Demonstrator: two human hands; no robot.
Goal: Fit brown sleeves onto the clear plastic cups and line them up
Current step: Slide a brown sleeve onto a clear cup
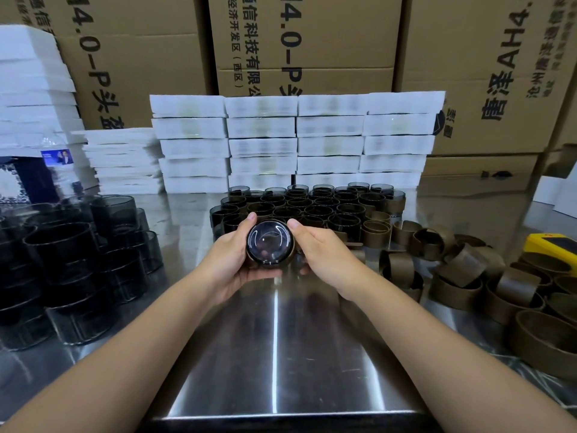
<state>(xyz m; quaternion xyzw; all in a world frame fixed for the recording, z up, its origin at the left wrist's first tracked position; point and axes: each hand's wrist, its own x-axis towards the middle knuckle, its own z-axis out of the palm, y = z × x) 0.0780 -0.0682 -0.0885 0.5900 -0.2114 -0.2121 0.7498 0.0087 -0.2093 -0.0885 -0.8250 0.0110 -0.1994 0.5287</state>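
Brown sleeve (290, 256) hugs the clear cup (270, 242) you're gripping from both sides, left hand (229, 260) cradling underneath, right hand (318, 254) curled on its flank. Its base faces you, held above the steel table (274, 354), just in front of the sleeved rows (306, 207).
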